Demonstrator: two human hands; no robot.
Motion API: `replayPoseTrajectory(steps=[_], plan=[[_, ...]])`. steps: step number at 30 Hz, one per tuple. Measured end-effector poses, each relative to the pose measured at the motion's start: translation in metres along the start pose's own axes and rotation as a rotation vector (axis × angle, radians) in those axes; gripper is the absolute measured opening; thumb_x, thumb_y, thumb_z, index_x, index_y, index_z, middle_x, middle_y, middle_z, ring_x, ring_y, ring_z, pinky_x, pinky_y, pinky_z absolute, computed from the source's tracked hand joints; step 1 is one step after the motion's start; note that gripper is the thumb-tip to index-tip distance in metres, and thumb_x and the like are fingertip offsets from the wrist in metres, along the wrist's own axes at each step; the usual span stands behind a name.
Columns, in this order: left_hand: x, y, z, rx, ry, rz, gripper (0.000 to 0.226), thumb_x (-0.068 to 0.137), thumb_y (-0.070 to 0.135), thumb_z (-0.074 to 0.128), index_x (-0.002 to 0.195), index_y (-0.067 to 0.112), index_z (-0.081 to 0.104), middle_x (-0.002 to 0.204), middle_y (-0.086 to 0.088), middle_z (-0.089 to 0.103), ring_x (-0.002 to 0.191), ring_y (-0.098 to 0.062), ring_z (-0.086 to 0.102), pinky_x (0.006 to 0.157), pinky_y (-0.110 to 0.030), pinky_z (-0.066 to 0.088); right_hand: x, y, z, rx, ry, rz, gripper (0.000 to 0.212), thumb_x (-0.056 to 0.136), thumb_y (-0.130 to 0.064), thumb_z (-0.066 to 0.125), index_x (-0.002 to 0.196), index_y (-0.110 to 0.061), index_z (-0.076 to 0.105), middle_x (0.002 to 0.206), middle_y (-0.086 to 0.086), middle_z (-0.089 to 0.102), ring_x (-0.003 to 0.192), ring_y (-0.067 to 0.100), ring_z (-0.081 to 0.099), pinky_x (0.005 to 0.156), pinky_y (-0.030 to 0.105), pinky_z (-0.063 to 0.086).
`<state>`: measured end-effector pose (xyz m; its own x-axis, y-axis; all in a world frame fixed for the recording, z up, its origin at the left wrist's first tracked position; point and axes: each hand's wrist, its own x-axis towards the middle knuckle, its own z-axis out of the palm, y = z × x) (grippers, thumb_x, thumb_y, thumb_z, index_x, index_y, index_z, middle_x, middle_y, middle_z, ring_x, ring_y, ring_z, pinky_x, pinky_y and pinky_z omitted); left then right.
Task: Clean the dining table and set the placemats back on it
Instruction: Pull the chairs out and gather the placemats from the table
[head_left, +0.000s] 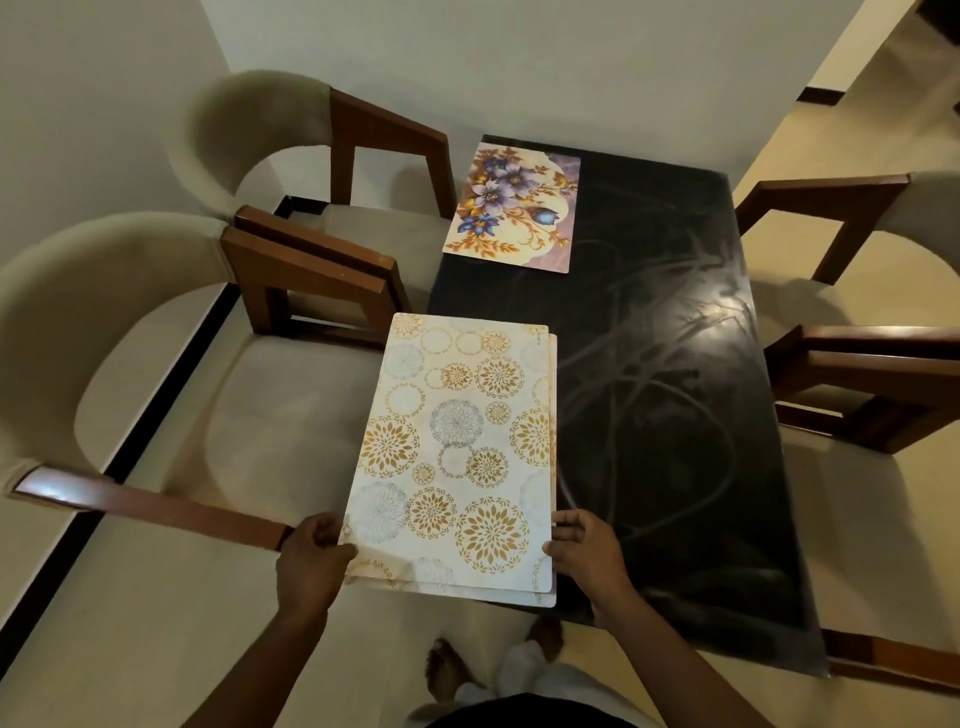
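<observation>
The left hand (317, 545) pinches the near left corner of a stack of placemats (457, 457), thumb on top and fingers curled beneath. The right hand (582, 548) grips the near right edge of the same stack, fingers bent against its side. The stack shows at least two offset sheets printed with gold and grey medallions. Its long axis runs away from the person, along the left edge of the dark table (675, 389). The stack's left margin overhangs the table edge towards the near chair (156, 389). A floral placemat (514, 208) lies flat at the far left corner, well apart. The table's right half is bare, streaked with wipe marks
</observation>
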<state>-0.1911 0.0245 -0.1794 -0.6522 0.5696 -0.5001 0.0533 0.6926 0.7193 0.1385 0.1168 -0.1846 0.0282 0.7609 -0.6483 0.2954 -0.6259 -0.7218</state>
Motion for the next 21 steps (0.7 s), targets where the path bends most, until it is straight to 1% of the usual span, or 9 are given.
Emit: replayPoseTrajectory(steps=[2,5,6,11,13,16,17,19,21], plan=[[0.002,0.007,0.002,0.076,0.050,0.059,0.053,0.075,0.000,0.079,0.125,0.016,0.068,0.109,0.000,0.071,0.098,-0.029,0.070,0.085,-0.043,0.056,0.005,0.000,-0.009,-0.068,0.014,-0.016,0.032,0.086,0.003,0.077,0.110,-0.014,0.065,0.105,0.007,0.074,0.101,0.023,0.072,0.088,0.050,0.062],[0.010,0.025,0.011,0.103,0.083,0.148,0.054,0.077,0.005,0.082,0.128,0.014,0.068,0.125,-0.004,0.069,0.105,-0.030,0.066,0.088,-0.044,0.054,0.015,-0.008,-0.024,-0.151,0.044,-0.058,0.027,0.085,-0.005,0.079,0.104,-0.021,0.068,0.102,-0.001,0.073,0.098,0.016,0.071,0.090,0.046,0.062],[0.011,0.035,0.015,0.104,0.085,0.167,0.052,0.078,0.006,0.082,0.128,0.014,0.068,0.127,-0.005,0.068,0.107,-0.029,0.066,0.089,-0.044,0.053,0.019,-0.013,-0.029,-0.168,0.040,-0.071,0.026,0.086,-0.007,0.080,0.103,-0.022,0.069,0.101,-0.002,0.074,0.097,0.015,0.071,0.090,0.044,0.062],[0.020,0.092,0.043,0.021,0.039,0.210,0.042,0.087,0.010,0.078,0.127,0.018,0.068,0.124,-0.003,0.068,0.105,-0.022,0.064,0.091,-0.040,0.051,0.050,-0.055,-0.051,-0.163,-0.005,-0.135,0.019,0.089,-0.011,0.078,0.102,-0.023,0.071,0.101,-0.003,0.074,0.098,0.014,0.071,0.092,0.042,0.061],[0.028,0.116,0.055,0.002,0.015,0.230,0.040,0.088,0.009,0.078,0.126,0.018,0.068,0.121,-0.002,0.068,0.096,-0.021,0.065,0.084,-0.035,0.051,0.067,-0.075,-0.058,-0.130,-0.024,-0.167,0.018,0.090,-0.011,0.077,0.103,-0.021,0.071,0.103,-0.001,0.074,0.100,0.016,0.071,0.094,0.044,0.061],[0.041,0.155,0.070,-0.033,-0.015,0.257,0.039,0.090,0.008,0.075,0.127,0.017,0.067,0.109,0.004,0.070,0.082,-0.016,0.067,0.066,-0.027,0.053,0.088,-0.106,-0.063,-0.097,-0.039,-0.215,0.016,0.093,-0.011,0.075,0.107,-0.018,0.071,0.104,0.002,0.074,0.099,0.018,0.072,0.092,0.044,0.062],[0.047,0.170,0.076,-0.040,-0.023,0.267,0.039,0.090,0.008,0.074,0.127,0.017,0.067,0.109,0.004,0.070,0.082,-0.015,0.068,0.064,-0.027,0.053,0.095,-0.117,-0.064,-0.095,-0.038,-0.225,0.016,0.094,-0.011,0.074,0.108,-0.017,0.071,0.105,0.001,0.074,0.099,0.018,0.072,0.092,0.043,0.062],[0.063,0.197,0.086,-0.028,-0.055,0.286,0.039,0.091,0.009,0.073,0.129,0.017,0.067,0.118,0.001,0.070,0.088,-0.015,0.071,0.065,-0.027,0.054,0.112,-0.140,-0.063,-0.080,-0.027,-0.242,0.017,0.094,-0.012,0.073,0.110,-0.017,0.070,0.105,0.001,0.074,0.100,0.017,0.072,0.093,0.042,0.061],[0.083,0.226,0.096,0.000,-0.077,0.306,0.039,0.092,0.012,0.073,0.131,0.018,0.066,0.120,-0.001,0.069,0.090,-0.016,0.073,0.063,-0.027,0.055,0.133,-0.162,-0.059,-0.053,-0.006,-0.257,0.019,0.094,-0.013,0.074,0.112,-0.017,0.070,0.106,0.001,0.074,0.101,0.016,0.071,0.095,0.044,0.060]])
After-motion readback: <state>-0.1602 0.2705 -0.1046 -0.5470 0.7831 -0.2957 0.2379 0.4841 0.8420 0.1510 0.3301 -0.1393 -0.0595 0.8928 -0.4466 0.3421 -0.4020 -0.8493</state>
